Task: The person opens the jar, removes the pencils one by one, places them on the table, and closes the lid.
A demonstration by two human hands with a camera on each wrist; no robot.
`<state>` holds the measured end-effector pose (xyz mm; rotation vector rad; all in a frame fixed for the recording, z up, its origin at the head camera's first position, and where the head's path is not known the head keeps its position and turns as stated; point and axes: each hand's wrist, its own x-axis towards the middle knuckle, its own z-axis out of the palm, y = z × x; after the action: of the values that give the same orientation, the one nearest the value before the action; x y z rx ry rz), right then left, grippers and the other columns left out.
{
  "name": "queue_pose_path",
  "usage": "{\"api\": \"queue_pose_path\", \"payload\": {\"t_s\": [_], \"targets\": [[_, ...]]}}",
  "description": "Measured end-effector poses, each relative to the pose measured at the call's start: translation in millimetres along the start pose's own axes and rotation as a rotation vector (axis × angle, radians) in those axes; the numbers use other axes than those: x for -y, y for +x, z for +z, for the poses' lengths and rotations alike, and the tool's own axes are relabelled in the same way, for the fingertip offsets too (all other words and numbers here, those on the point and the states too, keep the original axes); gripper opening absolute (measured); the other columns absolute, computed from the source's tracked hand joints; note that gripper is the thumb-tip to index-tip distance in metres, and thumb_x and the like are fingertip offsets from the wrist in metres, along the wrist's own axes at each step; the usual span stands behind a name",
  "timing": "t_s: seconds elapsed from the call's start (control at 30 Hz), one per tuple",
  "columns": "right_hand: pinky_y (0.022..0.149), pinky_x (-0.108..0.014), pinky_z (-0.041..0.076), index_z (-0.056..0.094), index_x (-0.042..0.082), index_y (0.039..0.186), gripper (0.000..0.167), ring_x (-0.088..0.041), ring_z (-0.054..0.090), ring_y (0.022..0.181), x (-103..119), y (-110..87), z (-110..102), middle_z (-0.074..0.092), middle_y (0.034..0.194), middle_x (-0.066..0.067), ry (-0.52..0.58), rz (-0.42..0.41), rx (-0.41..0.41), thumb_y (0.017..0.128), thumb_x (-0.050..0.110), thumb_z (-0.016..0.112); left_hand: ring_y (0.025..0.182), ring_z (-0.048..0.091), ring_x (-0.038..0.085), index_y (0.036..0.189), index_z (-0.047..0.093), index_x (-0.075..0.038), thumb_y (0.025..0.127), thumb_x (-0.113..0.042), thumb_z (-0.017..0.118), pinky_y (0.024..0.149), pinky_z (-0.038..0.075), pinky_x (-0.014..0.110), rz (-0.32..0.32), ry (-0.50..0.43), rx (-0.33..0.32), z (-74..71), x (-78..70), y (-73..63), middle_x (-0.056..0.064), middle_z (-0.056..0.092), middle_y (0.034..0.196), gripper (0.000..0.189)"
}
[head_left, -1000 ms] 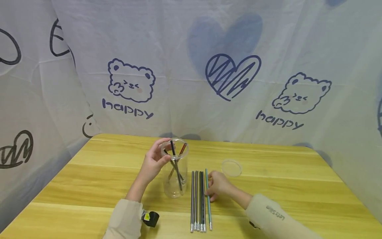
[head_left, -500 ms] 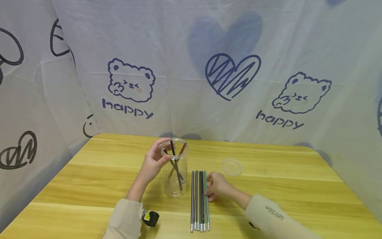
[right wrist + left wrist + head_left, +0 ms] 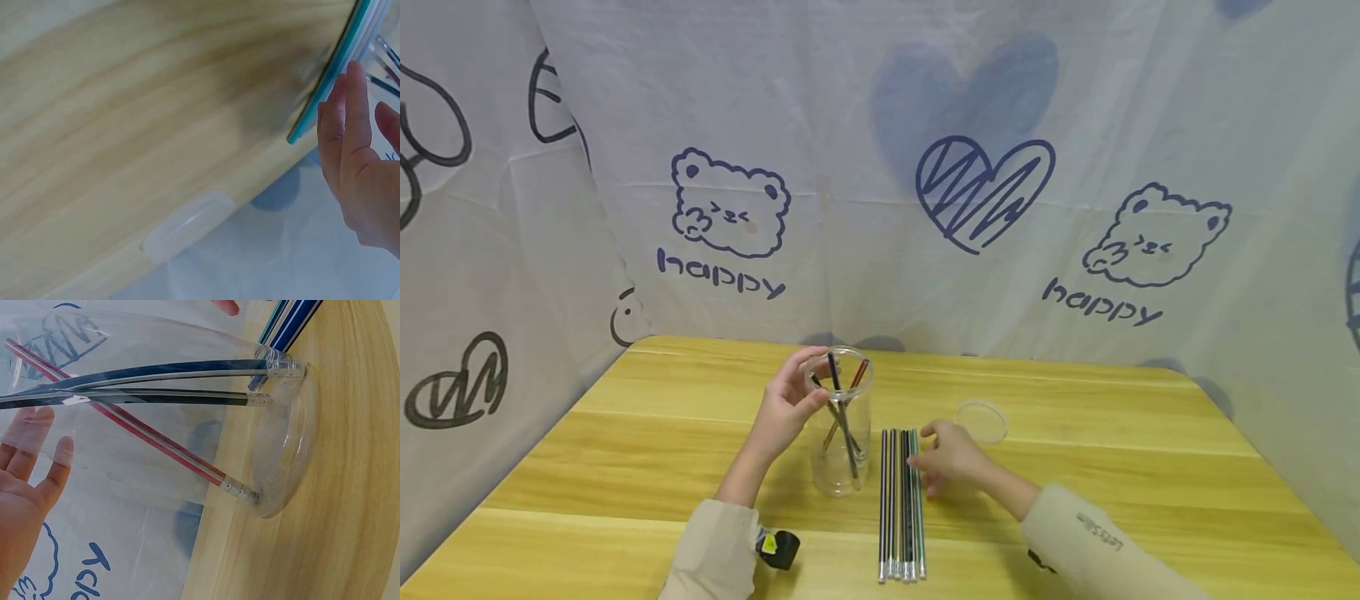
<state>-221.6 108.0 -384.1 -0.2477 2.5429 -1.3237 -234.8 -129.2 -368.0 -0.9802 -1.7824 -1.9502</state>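
Note:
A tall clear plastic jar (image 3: 841, 479) stands upright on the table with several pencils leaning inside, among them a red pencil (image 3: 162, 440) and a dark blue pencil (image 3: 187, 370). My left hand (image 3: 786, 407) holds the jar near its rim, fingers behind and thumb in front. To the jar's right lies a row of dark pencils (image 3: 892, 508), side by side, eraser ends toward me. A teal pencil (image 3: 921, 525) forms the row's right edge. Over that edge is my right hand (image 3: 957, 457), its fingers fairly straight and pinching nothing; whether they touch the pencils I cannot tell.
A round clear lid (image 3: 982, 422) lies flat on the wooden table (image 3: 1112, 467), behind my right hand. Behind the table hangs a pale cloth (image 3: 850, 275) printed with bears and hearts. A black wrist device (image 3: 785, 550) sits by my left sleeve.
The teal pencil has moved left against the row, pushed by my right hand. Since then the right hand has lifted its fingers from it and shifted slightly over the row. My left hand stays put.

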Motion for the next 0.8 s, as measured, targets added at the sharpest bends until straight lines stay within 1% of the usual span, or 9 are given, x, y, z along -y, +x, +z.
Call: {"api": "queue_pose_path", "payload": {"t_s": [0.13, 0.27, 0.3, 0.37, 0.53, 0.7, 0.8], "targets": [[0.048, -0.034, 0.052, 0.043, -0.015, 0.117, 0.046, -0.024, 0.060, 0.052, 6, 1.4, -5, 0.057, 0.077, -0.015, 0.024, -0.045, -0.005, 0.081, 0.004, 0.063, 0.101, 0.053, 0.017, 0.124, 0.039, 0.003, 0.083, -0.031, 0.062, 0.068, 0.048, 0.021, 0.012, 0.005, 0.003, -0.2, 0.7, -0.2, 0.003, 0.056, 0.114, 0.058], [0.050, -0.035, 0.052, 0.048, -0.014, 0.112, 0.036, -0.029, 0.060, 0.062, 19, 1.8, -12, 0.059, 0.081, -0.020, 0.094, -0.107, -0.032, 0.083, 0.003, 0.060, 0.100, 0.054, 0.021, 0.124, 0.038, 0.004, 0.083, -0.031, 0.062, 0.066, 0.048, 0.020, 0.016, 0.006, 0.005, -0.4, 1.2, -0.4, 0.005, 0.056, 0.114, 0.059], [0.050, -0.035, 0.053, 0.049, -0.014, 0.111, 0.034, -0.030, 0.060, 0.063, 23, 1.7, -13, 0.059, 0.080, -0.019, 0.106, -0.122, -0.042, 0.084, 0.003, 0.060, 0.100, 0.054, 0.022, 0.124, 0.039, 0.004, 0.083, -0.030, 0.062, 0.066, 0.048, 0.021, 0.016, 0.004, 0.005, -0.4, 1.1, -0.4, 0.005, 0.056, 0.114, 0.058], [0.052, -0.036, 0.053, 0.051, -0.013, 0.109, 0.030, -0.028, 0.060, 0.064, 30, 1.5, -17, 0.059, 0.080, -0.018, 0.126, -0.156, -0.055, 0.085, 0.004, 0.059, 0.100, 0.054, 0.022, 0.124, 0.039, 0.003, 0.083, -0.030, 0.062, 0.066, 0.048, 0.020, 0.014, -0.001, 0.004, -0.4, 1.1, -0.5, 0.005, 0.056, 0.114, 0.058], [0.054, -0.039, 0.053, 0.054, -0.011, 0.106, 0.027, -0.022, 0.059, 0.063, 46, 1.0, -24, 0.060, 0.077, -0.011, 0.161, -0.223, -0.084, 0.086, 0.006, 0.058, 0.098, 0.054, 0.015, 0.124, 0.040, 0.002, 0.083, -0.030, 0.062, 0.064, 0.047, 0.019, 0.015, -0.009, 0.007, -0.5, 1.3, -0.6, 0.004, 0.056, 0.114, 0.056], [0.053, -0.035, 0.053, 0.055, -0.011, 0.104, 0.024, -0.018, 0.058, 0.062, 59, 0.8, -30, 0.060, 0.078, -0.011, 0.182, -0.286, -0.116, 0.086, 0.005, 0.057, 0.097, 0.054, 0.017, 0.124, 0.039, 0.003, 0.083, -0.030, 0.062, 0.063, 0.047, 0.020, 0.011, -0.004, 0.004, -0.5, 0.8, -0.6, 0.005, 0.056, 0.114, 0.058], [0.052, -0.032, 0.053, 0.057, -0.009, 0.102, 0.022, -0.015, 0.057, 0.062, 67, -0.2, -32, 0.061, 0.081, -0.011, 0.178, -0.332, -0.152, 0.086, 0.006, 0.057, 0.096, 0.054, 0.016, 0.124, 0.039, 0.003, 0.083, -0.030, 0.062, 0.063, 0.047, 0.021, 0.008, -0.002, 0.002, -0.2, 0.6, -0.7, 0.005, 0.056, 0.114, 0.058]]}}
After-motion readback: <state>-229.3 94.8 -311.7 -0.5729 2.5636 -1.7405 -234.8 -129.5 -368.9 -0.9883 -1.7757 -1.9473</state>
